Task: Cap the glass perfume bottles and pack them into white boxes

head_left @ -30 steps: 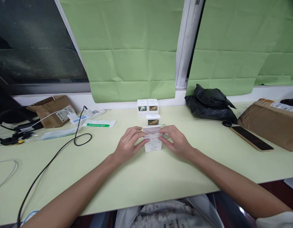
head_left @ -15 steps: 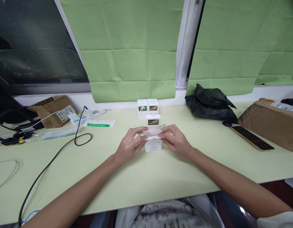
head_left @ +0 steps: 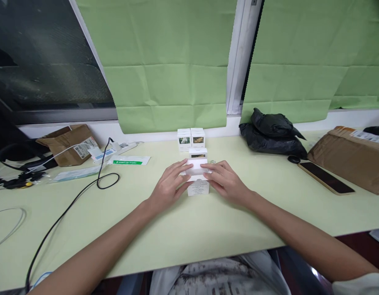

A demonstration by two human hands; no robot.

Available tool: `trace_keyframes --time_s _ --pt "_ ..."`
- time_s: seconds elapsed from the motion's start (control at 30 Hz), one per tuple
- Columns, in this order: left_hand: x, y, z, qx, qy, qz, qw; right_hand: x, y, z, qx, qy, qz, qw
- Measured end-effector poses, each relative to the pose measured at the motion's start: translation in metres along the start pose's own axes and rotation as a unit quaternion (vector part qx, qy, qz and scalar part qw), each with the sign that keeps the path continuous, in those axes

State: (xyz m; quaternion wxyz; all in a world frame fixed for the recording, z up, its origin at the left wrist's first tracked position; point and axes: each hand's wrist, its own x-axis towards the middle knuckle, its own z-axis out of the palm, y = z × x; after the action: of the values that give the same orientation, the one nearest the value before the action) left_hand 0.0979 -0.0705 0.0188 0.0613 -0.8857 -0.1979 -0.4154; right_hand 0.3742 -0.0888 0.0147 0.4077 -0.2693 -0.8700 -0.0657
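Observation:
A small white cardboard box (head_left: 198,188) with fine print on its near side stands upright on the table between my hands. Its top flaps are raised. My left hand (head_left: 170,180) grips the box's left side at the flaps, thumb below and fingers above. On the right side, my right hand (head_left: 224,178) holds the flaps in the same way. Right behind it stands another white box (head_left: 198,152) with a picture on its front, partly covered by the raised flap. A small shiny clear object (head_left: 213,162) sits just beyond my right fingers; its kind is unclear.
Two white picture boxes (head_left: 191,139) stand side by side by the wall. To the right lie black plastic bags (head_left: 271,133), a phone (head_left: 326,178) and a large brown parcel (head_left: 351,157). Leftward are an open carton (head_left: 68,145), a flat green-striped packet (head_left: 131,160) and a black cable (head_left: 69,205).
The raised flap now stands higher and hides more of the box behind. My fingers have straightened and moved slightly on the flaps; the box stays in place.

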Motion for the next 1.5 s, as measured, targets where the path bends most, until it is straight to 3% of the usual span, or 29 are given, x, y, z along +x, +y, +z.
trace_keyframes --time_s 0.3,0.53,0.63,0.73,0.9,1.0,1.13,1.33,1.5 --pt "0.0 0.0 -0.001 0.0 -0.01 0.011 1.0 -0.001 0.002 -0.001 -0.018 -0.004 -0.025 1.0" --pt "0.0 0.0 0.0 0.005 -0.012 -0.006 1.0 0.002 -0.003 -0.008 0.046 0.026 0.011 0.999" --pt "0.0 0.0 0.0 0.009 -0.025 -0.016 1.0 0.002 0.0 -0.007 0.059 0.069 0.06 0.994" --pt "0.0 0.0 0.0 0.009 -0.029 -0.014 0.999 -0.002 0.01 -0.001 0.041 0.092 0.158 0.982" --pt "0.0 0.0 0.001 0.012 -0.026 -0.004 1.0 -0.009 0.025 0.009 0.044 -0.019 0.289 0.956" --pt "0.0 -0.001 0.001 0.018 -0.03 0.001 0.999 -0.008 0.026 0.008 0.056 -0.079 0.311 0.945" --pt "0.0 -0.001 0.003 0.024 -0.032 0.004 0.999 -0.005 0.026 0.004 0.053 -0.097 0.308 0.945" --pt "0.0 -0.001 0.002 0.03 -0.019 0.006 0.999 -0.007 0.032 0.004 0.076 -0.062 0.358 0.928" --pt "0.0 0.0 0.002 0.029 -0.014 0.005 0.999 -0.008 0.04 0.007 0.113 0.047 0.382 0.916"
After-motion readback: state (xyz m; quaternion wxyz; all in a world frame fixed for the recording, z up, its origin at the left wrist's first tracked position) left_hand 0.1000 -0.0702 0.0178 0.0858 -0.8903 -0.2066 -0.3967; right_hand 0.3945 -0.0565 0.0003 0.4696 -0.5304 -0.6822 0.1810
